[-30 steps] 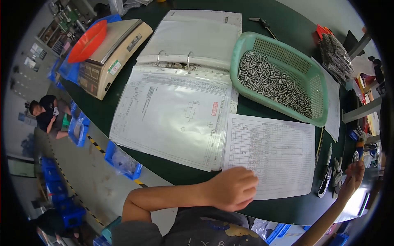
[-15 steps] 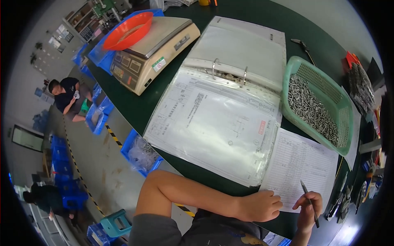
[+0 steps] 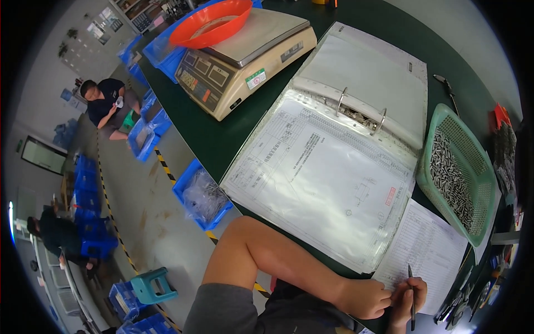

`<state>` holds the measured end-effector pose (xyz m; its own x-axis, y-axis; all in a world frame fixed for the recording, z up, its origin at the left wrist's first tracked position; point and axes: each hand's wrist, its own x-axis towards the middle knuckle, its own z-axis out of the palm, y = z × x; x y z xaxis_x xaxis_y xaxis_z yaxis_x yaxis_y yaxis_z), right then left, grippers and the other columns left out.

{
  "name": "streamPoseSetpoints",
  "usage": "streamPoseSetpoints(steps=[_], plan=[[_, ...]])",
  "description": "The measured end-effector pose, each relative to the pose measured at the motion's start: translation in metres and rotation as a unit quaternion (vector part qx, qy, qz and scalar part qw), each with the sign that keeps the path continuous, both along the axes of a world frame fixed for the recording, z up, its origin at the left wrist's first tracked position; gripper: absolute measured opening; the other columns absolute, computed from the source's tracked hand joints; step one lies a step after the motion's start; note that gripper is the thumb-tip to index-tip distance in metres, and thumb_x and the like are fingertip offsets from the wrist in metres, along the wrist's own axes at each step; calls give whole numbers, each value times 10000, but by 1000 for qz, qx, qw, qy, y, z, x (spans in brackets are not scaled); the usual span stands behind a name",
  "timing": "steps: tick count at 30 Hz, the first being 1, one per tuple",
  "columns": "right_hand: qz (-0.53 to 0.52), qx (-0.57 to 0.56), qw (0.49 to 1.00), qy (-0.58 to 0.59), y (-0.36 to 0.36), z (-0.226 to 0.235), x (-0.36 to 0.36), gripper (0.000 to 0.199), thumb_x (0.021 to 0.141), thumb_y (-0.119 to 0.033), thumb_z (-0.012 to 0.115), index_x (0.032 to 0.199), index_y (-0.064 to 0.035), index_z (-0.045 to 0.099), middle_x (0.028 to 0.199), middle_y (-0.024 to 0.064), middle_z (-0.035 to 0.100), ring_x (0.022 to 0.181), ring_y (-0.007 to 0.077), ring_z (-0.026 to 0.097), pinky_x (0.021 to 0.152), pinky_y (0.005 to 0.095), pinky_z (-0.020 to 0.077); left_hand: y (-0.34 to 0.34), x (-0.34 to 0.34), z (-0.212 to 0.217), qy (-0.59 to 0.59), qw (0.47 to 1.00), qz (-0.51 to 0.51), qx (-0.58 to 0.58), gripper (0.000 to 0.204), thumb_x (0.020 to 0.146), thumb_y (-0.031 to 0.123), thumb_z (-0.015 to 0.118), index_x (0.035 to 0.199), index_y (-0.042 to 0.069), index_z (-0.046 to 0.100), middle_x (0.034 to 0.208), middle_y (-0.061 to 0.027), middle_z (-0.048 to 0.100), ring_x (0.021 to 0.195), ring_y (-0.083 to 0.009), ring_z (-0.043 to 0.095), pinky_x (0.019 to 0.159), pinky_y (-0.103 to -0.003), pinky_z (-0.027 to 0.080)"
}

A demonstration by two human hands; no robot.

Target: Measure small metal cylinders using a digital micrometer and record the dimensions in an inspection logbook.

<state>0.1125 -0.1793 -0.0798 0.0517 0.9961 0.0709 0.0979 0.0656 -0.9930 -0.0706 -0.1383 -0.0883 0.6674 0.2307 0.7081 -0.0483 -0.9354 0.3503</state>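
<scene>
My right hand (image 3: 408, 298) is closed around a dark pen (image 3: 411, 306), its tip over a ruled record sheet (image 3: 427, 245). Beside it, my left hand (image 3: 364, 298) rests at the sheet's lower left corner, with the fingers curled in; whether anything is inside them does not show. Just beyond my left forearm lies an open ring binder (image 3: 328, 172) holding drawings in clear sleeves. A green plastic basket (image 3: 483, 178) of small metal pins (image 3: 448, 172) stands to the right, overlapping the top of the sheet.
A beige weighing scale (image 3: 245, 67) carries a red tray (image 3: 214, 28) at the far left of the dark green table (image 3: 214, 142). Pliers-like tools (image 3: 459, 303) lie at the right edge. Blue crates (image 3: 200, 195) stand on the floor, near a teal stool (image 3: 153, 285). Two people are at left.
The view has shifted, so the table's things appear farther right. My right hand has come closer to my left hand, and the pen stands more upright.
</scene>
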Motion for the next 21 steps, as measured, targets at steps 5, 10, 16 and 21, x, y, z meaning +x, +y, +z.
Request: streamPoseSetpoints(steps=[5, 10, 16, 21], plan=[[-175, -17, 984, 17, 12, 22, -14, 379, 843, -276, 465, 1075, 21, 425, 792, 67, 502, 457, 63, 385, 416, 174, 290, 2, -3, -1, 14, 1000, -7, 7, 155, 648, 177, 524, 608, 30, 496, 669, -69, 468, 641, -211, 465, 491, -297, 379], [-132, -19, 991, 9, 2, 20, 5, 396, 824, -412, 526, 702, -63, 387, 556, -1, 354, 412, 46, 295, 350, 203, 214, 5, -9, 4, 22, 999, -44, -22, 126, 625, 184, 508, 598, 61, 500, 707, -51, 457, 677, -193, 456, 536, -276, 387], [-1, -110, 992, -68, 20, 43, -19, 410, 872, -385, 416, 803, 6, 519, 601, 67, 556, 480, 83, 466, 439, 211, 371, 14, -18, 7, 61, 997, -32, 41, 132, 611, 191, 522, 552, 75, 498, 617, -45, 427, 638, -189, 438, 488, -267, 389], [-37, -102, 990, -95, 13, 38, -24, 244, 797, -230, 550, 704, -14, 488, 555, 46, 517, 431, 80, 433, 386, 205, 323, 12, -17, 5, 81, 995, -52, 28, 108, 599, 163, 529, 548, 85, 476, 629, -34, 442, 630, -168, 441, 520, -267, 423]])
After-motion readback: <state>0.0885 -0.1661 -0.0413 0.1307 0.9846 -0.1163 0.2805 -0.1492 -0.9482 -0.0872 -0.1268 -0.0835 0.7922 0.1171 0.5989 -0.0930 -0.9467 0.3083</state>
